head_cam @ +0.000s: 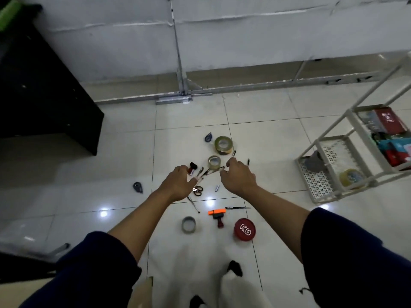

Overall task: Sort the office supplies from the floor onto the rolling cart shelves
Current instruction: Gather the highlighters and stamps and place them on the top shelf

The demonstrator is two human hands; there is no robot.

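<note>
**Pens between two hands, cart off to the right**

Where the slim dark pens (210, 171) lie fanned on the pale tiled floor (124, 156), their long axes run from lower left up to the right, towards the small clear roll of tape (214, 162) just beyond them. The left hand (178, 182) hovers over the lower ends of the pens, fingers stretched forward and slightly apart, their tips close to or on the barrels; whether any pen is pinched cannot be told. The right hand (238, 176) sits at the upper ends, fingers curled downward; it seems to nip the tip of a pen, though blur leaves that unsure. Both hands are about equally near the bundle, one at each end.

Just left of the pens lies a black-and-red stamp (193, 167); farther off stands a wide olive roll of tape (223, 145). Nearer the person are small scissors (197, 190), an orange-handled cutter (216, 211), a grey tape roll (188, 224) and a round red tin (244, 229).

The white rolling cart (333, 174) stands well apart to the right, so the right hand probably has the shorter carry.
</note>
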